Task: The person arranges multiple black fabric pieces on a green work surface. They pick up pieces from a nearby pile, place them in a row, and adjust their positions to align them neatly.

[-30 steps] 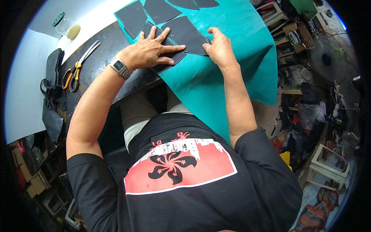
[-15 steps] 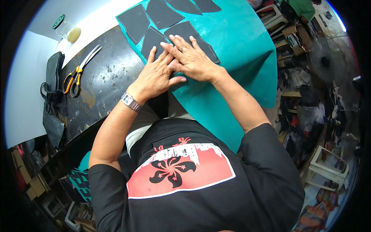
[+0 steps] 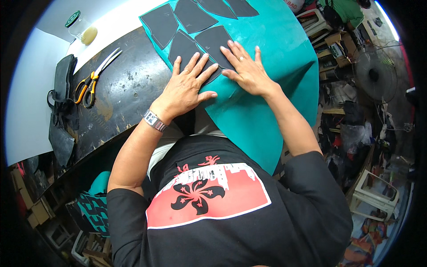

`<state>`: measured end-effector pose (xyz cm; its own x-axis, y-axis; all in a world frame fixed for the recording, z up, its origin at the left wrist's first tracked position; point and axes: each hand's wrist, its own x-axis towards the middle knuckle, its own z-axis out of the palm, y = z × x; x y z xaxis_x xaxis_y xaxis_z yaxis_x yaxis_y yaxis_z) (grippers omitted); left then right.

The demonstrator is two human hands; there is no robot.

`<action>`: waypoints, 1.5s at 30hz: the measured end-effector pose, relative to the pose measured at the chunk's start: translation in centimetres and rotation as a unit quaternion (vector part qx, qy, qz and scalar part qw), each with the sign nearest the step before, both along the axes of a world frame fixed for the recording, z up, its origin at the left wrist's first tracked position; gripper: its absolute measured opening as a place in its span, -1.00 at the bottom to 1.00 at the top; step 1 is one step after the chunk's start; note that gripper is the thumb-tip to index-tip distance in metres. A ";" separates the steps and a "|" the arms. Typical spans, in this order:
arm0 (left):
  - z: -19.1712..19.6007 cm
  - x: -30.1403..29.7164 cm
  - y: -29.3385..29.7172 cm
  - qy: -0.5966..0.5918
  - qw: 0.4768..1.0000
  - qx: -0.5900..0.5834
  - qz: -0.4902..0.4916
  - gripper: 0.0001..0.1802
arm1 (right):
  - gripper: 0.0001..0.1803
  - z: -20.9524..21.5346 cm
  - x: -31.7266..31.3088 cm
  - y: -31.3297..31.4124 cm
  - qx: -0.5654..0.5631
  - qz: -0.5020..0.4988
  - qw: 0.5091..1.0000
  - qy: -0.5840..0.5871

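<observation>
Both hands lie flat on dark grey cut pieces spread over a teal sheet [image 3: 284,49]. My left hand [image 3: 189,82], fingers apart, presses on the lower left piece [image 3: 181,44] and covers part of it. My right hand [image 3: 249,69] is spread over the piece beside it [image 3: 215,38], its thumb near the seam where the two pieces meet. More grey pieces rest farther up the sheet: one at the left [image 3: 159,26], another at the middle [image 3: 194,16], and others cut off by the top edge. Neither hand grips anything.
Orange-and-black handled scissors [image 3: 92,84] lie on the worn black table [image 3: 129,66]. Behind them stands a glass jar with a green lid [image 3: 80,29]; black strips [image 3: 62,89] hang at the left. On the right are a fan [image 3: 376,73], a white stool [image 3: 376,193] and clutter.
My hands were overlapping, right over left; now they are apart. The right has slid to the right, and the left has moved slightly right and down, uncovering more of the grey pieces.
</observation>
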<state>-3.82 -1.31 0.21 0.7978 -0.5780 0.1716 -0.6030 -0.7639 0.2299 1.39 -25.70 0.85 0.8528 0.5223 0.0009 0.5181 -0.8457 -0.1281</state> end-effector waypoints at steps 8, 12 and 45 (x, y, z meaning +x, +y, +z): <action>0.8 -0.3 0.3 0.004 0.999 0.002 -0.037 0.19 | -0.07 -0.6 3.9 1.7 0.016 0.001 1.000 -0.008; 1.3 -0.5 1.6 0.038 0.994 -0.037 -0.094 0.30 | -0.11 -1.1 5.5 3.2 0.011 0.001 1.000 -0.027; 1.4 -8.4 8.7 0.014 0.998 -0.055 0.031 -0.02 | -0.14 -1.5 3.3 13.7 0.110 0.114 0.961 -0.225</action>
